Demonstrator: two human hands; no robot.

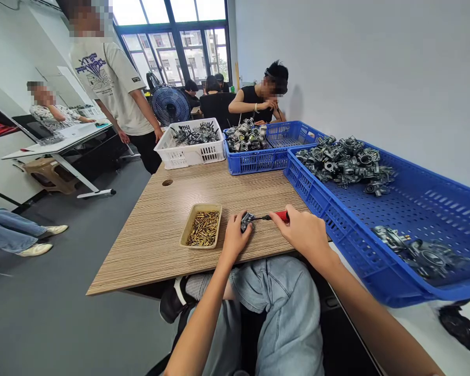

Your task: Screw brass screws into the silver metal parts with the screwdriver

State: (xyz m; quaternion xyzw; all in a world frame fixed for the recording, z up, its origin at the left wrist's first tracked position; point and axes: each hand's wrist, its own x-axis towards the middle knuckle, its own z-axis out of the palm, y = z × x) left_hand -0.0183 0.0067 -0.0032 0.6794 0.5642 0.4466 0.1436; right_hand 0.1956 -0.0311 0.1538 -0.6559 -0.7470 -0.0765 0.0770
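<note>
Near the front edge of the wood-grain table, my left hand is closed around a small grey metal part. My right hand grips a screwdriver with a red handle. The dark shaft points left and its tip meets the metal part; the exact contact point is too small to tell. Left of my left hand stands a beige tray full of small brass-coloured pieces.
A long blue crate of metal parts lies to the right. Behind are another blue crate and a white crate, both holding parts. A person sits beyond them; another person stands at the left, near a fan.
</note>
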